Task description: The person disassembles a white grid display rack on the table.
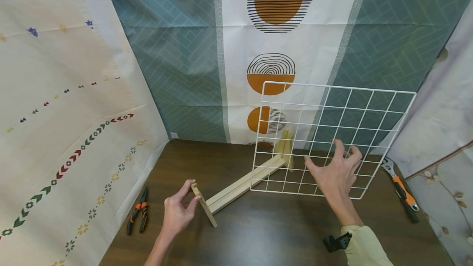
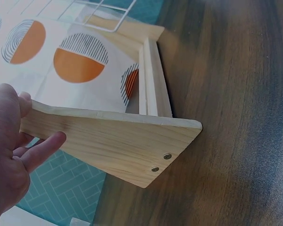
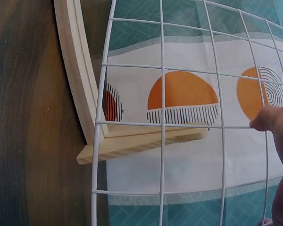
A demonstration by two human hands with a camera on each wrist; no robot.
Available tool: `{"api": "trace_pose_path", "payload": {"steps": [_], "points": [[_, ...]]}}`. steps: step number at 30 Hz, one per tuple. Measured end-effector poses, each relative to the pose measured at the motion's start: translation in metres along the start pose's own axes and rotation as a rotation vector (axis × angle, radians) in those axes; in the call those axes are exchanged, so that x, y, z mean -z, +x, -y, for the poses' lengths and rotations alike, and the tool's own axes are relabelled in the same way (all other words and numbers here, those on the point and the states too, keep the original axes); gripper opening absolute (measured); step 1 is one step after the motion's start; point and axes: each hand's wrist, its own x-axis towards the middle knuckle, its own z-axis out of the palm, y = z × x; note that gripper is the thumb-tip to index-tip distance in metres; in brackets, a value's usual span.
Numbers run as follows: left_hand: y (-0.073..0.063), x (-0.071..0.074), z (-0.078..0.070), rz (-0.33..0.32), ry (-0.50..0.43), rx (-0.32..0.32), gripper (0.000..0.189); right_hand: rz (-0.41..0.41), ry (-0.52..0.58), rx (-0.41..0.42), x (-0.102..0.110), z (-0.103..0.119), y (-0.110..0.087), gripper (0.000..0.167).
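Note:
A pale wooden stand stands on the dark table, its long grooved rail (image 1: 240, 186) joining two end boards. Of these, my left hand (image 1: 179, 209) grips the near left board (image 1: 204, 206) by its upper end, thumb on one face and fingers on the other. Two screw heads (image 2: 167, 156) show low on that board in the left wrist view. The far end board (image 3: 146, 145) is seen through a white wire grid panel (image 1: 332, 87). My right hand (image 1: 338, 175) holds this grid up at a tilt, fingers spread and hooked at its wires.
Pliers with orange and black handles (image 1: 142, 212) lie at the table's left. An adjustable wrench (image 1: 402, 190) lies at the right edge beside another black-handled tool (image 1: 409, 210). Patterned cloth (image 1: 177, 73) hangs behind the table and at both sides.

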Motion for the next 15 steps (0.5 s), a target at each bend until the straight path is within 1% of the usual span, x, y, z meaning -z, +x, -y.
{"api": "trace_pose_path", "payload": {"steps": [9,15], "points": [[-0.0022,0.0002,-0.0007,-0.018,0.022,-0.006,0.058,0.003,-0.013,0.002,-0.0006,-0.0031,-0.0008,0.091],[-0.0032,0.0009,-0.0023,-0.021,0.014,-0.004,0.057,0.005,-0.021,0.001,-0.0008,-0.0050,-0.0009,0.091]]}}
